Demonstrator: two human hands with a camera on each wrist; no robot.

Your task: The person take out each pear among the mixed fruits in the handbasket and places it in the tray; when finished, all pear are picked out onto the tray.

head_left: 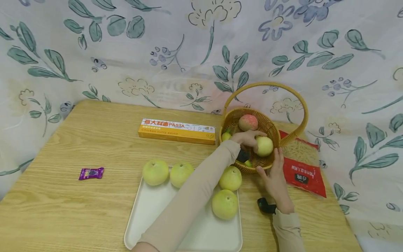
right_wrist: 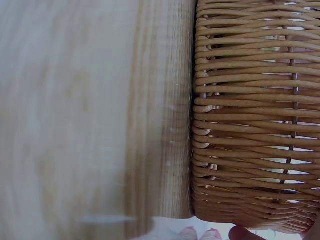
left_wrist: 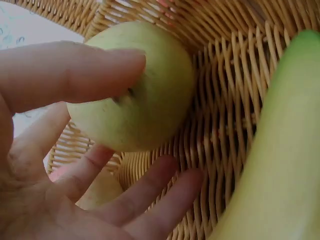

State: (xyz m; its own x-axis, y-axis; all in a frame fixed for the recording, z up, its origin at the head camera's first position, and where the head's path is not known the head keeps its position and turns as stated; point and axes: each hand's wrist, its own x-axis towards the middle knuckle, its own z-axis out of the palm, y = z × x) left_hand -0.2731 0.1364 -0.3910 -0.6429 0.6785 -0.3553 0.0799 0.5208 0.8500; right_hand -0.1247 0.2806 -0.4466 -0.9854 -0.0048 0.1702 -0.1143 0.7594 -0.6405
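Inside the wicker basket (head_left: 257, 162), my left hand (head_left: 247, 138) holds a yellow-green apple (head_left: 264, 146). The left wrist view shows the thumb lying over the apple (left_wrist: 160, 95) near its stem pit, the forefinger at its far side and the other fingers spread below. Beside it lies a banana (left_wrist: 280, 150), partly covered by the hand in the head view. A pink peach (head_left: 248, 122) sits at the back of the basket. My right hand (head_left: 277, 180) touches the basket's near right outside with extended fingers, thumb apart; in the right wrist view the wicker wall (right_wrist: 250, 115) fills one side.
A white tray (head_left: 154, 217) bears several yellow-green apples (head_left: 225, 204) under my left forearm. Behind it lies a pasta box (head_left: 177, 131). A red pasta bag (head_left: 302, 171) is right of the basket, and a purple wrapped snack (head_left: 91, 173) lies left.
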